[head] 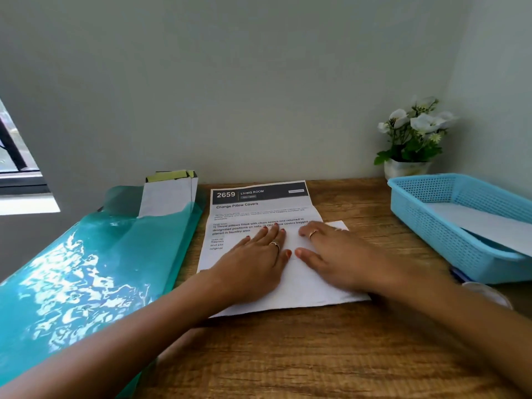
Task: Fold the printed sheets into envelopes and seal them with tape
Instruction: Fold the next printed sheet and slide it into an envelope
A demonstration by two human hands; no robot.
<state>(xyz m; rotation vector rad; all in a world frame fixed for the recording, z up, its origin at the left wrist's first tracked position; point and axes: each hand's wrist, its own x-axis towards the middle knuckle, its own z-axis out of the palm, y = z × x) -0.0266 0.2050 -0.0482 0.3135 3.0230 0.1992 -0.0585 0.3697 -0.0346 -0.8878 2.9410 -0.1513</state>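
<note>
Lengthwise away, printed sheet, header far, both hands flat.

Home desk corner; wooden tabletop; flower pot; blue paper tray; window.

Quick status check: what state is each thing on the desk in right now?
Sheet: flat on the desk, near part folded up over the print, blank side up.
Left hand: flat, pressing the fold.
Right hand: flat, pressing the fold.
Basket: upright, white paper inside.
Folder: lying flat, folded paper sticking out.
Plant: upright in its pot.
</note>
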